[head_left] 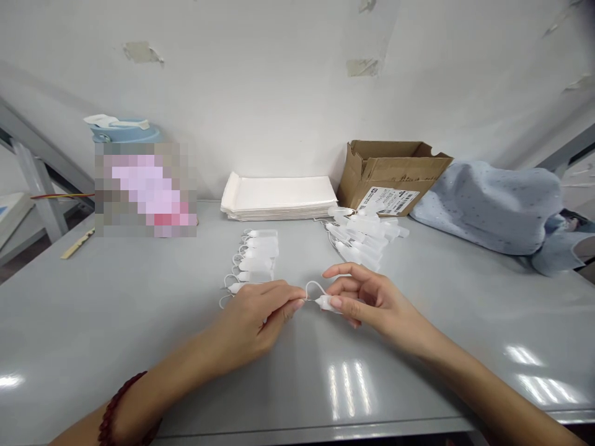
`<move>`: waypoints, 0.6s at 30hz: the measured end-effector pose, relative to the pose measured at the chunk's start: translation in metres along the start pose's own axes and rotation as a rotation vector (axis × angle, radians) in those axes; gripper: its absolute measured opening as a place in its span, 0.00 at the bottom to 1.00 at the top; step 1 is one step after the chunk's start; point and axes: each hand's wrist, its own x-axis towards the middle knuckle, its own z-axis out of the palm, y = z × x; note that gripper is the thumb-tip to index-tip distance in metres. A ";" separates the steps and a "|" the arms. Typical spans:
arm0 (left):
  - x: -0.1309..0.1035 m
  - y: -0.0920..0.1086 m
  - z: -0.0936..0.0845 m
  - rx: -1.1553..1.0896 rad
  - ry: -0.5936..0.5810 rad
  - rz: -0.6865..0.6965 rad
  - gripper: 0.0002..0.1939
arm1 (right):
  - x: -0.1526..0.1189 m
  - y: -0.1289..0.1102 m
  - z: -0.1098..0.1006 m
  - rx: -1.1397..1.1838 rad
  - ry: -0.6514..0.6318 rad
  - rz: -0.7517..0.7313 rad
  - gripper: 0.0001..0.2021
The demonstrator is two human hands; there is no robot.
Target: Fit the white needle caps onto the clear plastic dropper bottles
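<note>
Between thumb and fingers, my right hand [367,297] holds a small white translucent bottle [326,302], its thin tip pointing left. A white looped cord [316,284] arcs from the bottle to my left hand [267,313], whose thumb and fingertips pinch its end near the tip. Beside my left hand, several similar bottles [258,253] lie in a column with their loops to the left. Behind my right hand is a loose pile of more bottles [365,235]. Both hands are just above the grey table [279,396].
A stack of white paper sheets [281,197] lies by the wall. To its right stand an open cardboard box [395,176] and a light blue cloth [493,204]. At the left are a blue container [125,132], a blurred pink item [149,186] and a yellowish strip [77,243].
</note>
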 end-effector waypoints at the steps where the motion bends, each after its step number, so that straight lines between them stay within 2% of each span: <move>1: 0.000 0.000 0.000 -0.001 -0.002 0.006 0.10 | 0.000 0.000 0.000 -0.002 0.002 0.002 0.16; 10: 0.001 0.000 0.004 -0.009 -0.011 -0.012 0.11 | 0.000 0.003 0.000 -0.006 0.000 -0.006 0.15; 18: -0.002 -0.001 0.010 0.032 0.017 0.049 0.10 | -0.001 0.008 0.006 -0.052 0.010 -0.050 0.11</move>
